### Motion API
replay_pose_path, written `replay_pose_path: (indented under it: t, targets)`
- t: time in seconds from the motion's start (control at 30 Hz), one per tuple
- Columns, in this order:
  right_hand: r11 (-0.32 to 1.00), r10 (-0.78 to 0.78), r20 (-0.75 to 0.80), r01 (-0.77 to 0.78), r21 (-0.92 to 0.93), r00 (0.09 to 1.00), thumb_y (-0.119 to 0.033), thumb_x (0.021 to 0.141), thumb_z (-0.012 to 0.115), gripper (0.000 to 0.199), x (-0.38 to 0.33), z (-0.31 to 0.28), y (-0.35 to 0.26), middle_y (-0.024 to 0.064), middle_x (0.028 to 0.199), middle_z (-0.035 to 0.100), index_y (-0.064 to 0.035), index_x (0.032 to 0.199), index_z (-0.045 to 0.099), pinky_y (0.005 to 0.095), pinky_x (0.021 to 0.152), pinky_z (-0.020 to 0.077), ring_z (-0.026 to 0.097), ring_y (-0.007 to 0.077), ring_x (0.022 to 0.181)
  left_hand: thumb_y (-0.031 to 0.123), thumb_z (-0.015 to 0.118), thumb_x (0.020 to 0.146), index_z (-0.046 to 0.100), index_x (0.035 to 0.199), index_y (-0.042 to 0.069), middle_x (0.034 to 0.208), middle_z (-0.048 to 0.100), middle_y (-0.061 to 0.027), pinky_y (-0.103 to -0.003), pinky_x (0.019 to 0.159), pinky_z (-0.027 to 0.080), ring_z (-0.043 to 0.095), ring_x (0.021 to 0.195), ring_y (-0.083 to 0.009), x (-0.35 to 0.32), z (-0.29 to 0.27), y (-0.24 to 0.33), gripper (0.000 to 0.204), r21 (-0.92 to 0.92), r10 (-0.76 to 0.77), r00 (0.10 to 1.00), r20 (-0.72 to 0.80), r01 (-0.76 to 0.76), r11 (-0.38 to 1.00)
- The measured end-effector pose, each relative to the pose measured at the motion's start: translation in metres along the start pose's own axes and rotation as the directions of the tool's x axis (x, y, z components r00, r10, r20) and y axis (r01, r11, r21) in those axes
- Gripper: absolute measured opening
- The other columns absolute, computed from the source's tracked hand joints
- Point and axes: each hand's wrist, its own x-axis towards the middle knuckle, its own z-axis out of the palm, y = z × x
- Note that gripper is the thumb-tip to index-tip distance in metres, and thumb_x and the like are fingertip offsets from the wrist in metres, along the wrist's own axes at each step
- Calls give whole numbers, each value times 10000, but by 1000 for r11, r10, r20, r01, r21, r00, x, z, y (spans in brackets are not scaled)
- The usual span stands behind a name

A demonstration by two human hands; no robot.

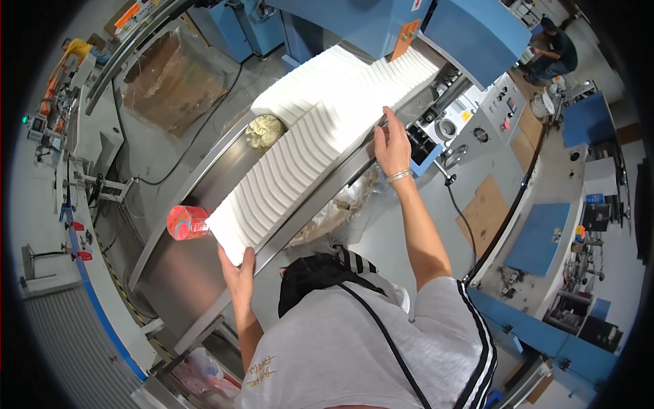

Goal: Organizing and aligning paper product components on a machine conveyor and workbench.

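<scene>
A: Where does the white row [283, 178] lie?

B: Along the metal tray [178, 273], slanting from the near left up toward the blue machine [351, 22]. It looks like thin sheets packed side by side, with a wavy top.

A: Can you see all of it?

B: No. Its underside is hidden, and glare washes out the middle, so I can't tell where it meets the second white row [306, 80] beyond it. At the far end, an orange plate [406, 39] covers a bit.

A: And the hands?

B: The left hand [237, 276] is at the near end, fingers pointing up, thumb and forefinger apart with the white corner between them. The other fingers are mostly hidden, and I can't tell how firmly it presses.

A: The right one?

B: The right hand [394, 146] reaches farther up, forearm raised, set against the row's right side. Its thumb stands apart from the fingers, which point forward; the contact itself is hard to make out.

A: What else is close?

B: A red cylinder [188, 223] just beside the near end, and a crumpled cream ball [264, 132] between the two rows; its lower right side is partly covered. The machine is cut off by the top edge.
</scene>
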Motion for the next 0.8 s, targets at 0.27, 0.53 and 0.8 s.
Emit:
replay_pose_path:
  t: [0.27,0.53,0.8]
  targets:
    - [879,-276,19,260,-399,961,-114,838,596,361,4,-6,-1,154,1039,630,-87,1196,560,400,764,510,613,325,894,197,656,833,290,1413,-16,1352,433,-165,-342,1043,299,419,1230,-241,-2,4,2,718,44,21,999,-36,-19,999]
    - [920,-215,6,204,-336,977,-99,826,599,331,6,-8,-9,117,1020,629,-92,1156,580,392,753,516,608,305,894,189,657,835,285,1417,-12,1347,439,-157,-340,1041,304,420,1230,-235,-5,6,9,719,10,12,999,-50,-12,1000]
    - [853,-312,17,288,-435,950,-92,816,612,277,7,-6,-8,83,966,638,-106,1092,627,369,717,514,614,273,851,199,660,836,279,1419,-9,1352,432,-159,-342,1040,307,421,1229,-237,-5,6,7,727,-13,10,999,-45,-11,1000]
